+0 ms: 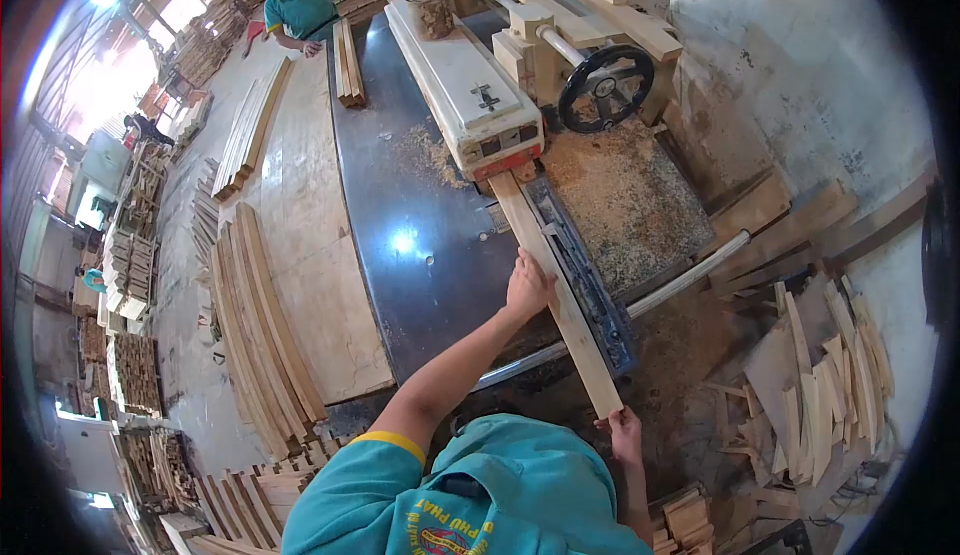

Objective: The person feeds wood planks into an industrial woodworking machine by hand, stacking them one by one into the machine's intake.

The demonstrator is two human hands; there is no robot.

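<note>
A long, pale wooden board [562,310] lies along the black guide fence [585,280] of a woodworking machine. Its far end goes under the machine's white housing [465,85], where the rest of it is hidden. My left hand [530,285] grips the board's left edge around mid-length, fingers curled against it. At the near end, my right hand [624,433] holds the board's tip between thumb and fingers. The dark metal machine table [400,205] supports the board and carries scattered sawdust.
Across the machine, a co-worker [305,5] stands near cut strips [347,63]. Long boards [262,320] are stacked on the left side table. A black handwheel [606,88] and sawdust heap [625,190] are on the right. Offcuts [825,385] lean by the wall.
</note>
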